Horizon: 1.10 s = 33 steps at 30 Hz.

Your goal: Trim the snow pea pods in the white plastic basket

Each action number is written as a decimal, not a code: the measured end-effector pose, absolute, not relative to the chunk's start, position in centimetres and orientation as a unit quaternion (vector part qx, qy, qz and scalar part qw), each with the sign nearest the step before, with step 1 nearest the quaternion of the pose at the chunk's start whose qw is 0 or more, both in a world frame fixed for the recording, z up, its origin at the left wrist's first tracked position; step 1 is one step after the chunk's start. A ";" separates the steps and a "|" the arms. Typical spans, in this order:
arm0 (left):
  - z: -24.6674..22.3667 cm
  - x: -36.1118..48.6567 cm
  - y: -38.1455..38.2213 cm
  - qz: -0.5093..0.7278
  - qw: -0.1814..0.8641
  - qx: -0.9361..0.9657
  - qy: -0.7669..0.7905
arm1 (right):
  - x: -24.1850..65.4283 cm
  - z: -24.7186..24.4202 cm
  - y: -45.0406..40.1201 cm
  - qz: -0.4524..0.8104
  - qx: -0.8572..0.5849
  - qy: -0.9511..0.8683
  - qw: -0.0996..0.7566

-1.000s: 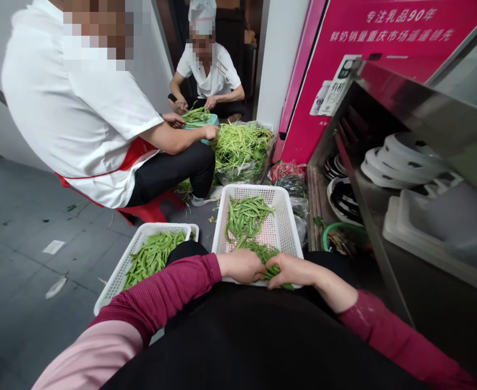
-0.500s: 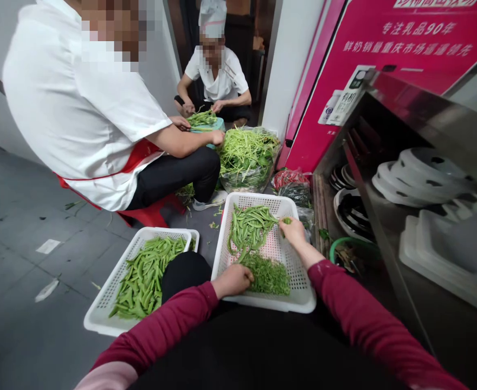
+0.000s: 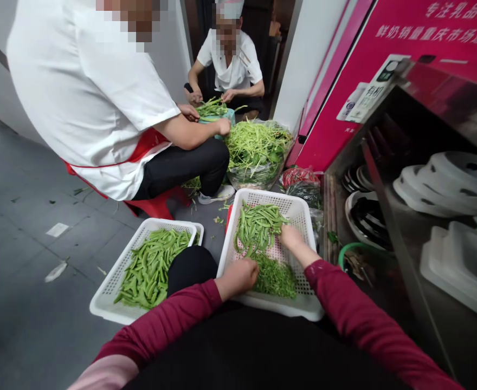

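A white perforated basket (image 3: 307, 222) stands in front of me, with green pea pods (image 3: 258, 225) heaped in its far part. Nearer to me in it lies a mound of fine green trimmings (image 3: 274, 276). My left hand (image 3: 239, 275) is closed beside the trimmings; what its fingers hold, if anything, is hidden. At the right edge of the pods is my right hand (image 3: 293, 241), its fingers pressed together, and their contents cannot be made out. To the left, a second white basket (image 3: 106, 303) holds a larger heap of pods (image 3: 149, 268), next to my knee (image 3: 192, 268).
A person in white (image 3: 96, 97) sits on a red stool (image 3: 157, 205); another squats (image 3: 232, 65) behind. Both handle green stalks. A bag of leafy greens (image 3: 258, 149) stands near them. At right are a metal shelf with white dishes (image 3: 445, 184) and a green-rimmed bin (image 3: 346, 248).
The view has shifted slightly, moving the scene right. My left hand has risen a little from the trimmings. The pod seen in my right fingers before is no longer visible.
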<state>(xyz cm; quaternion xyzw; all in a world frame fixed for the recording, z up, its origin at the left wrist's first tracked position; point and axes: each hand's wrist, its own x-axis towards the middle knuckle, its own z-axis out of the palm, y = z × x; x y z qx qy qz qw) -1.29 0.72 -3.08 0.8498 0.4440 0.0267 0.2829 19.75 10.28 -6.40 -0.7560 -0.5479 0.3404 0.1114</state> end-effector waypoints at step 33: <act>1.2 0.2 2.7 0.042 0.180 0.857 0.482 | 19.2 0.3 -3.8 0.760 -0.489 -0.212 0.371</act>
